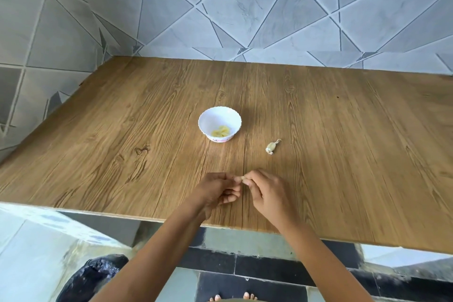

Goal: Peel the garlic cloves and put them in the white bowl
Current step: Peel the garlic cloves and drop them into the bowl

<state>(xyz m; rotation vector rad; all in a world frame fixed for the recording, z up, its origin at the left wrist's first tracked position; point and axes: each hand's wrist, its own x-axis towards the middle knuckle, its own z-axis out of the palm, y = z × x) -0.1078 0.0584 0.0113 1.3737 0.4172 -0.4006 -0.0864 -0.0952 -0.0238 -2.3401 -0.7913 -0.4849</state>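
Note:
A small white bowl [220,123] stands mid-table with several peeled yellowish garlic cloves [221,131] in its bottom. An unpeeled clove [271,146] with papery skin lies on the wood to the bowl's right. Nearer the front edge, my left hand [218,191] and my right hand [266,191] meet fingertip to fingertip, both pinching one small garlic clove [242,178] between them. Most of that clove is hidden by the fingers.
The wooden table [343,154] runs up to a grey tiled wall at the back and left. Below the table's front edge a black plastic bag [93,277] sits on the tiled floor, and my toes show at the frame's bottom.

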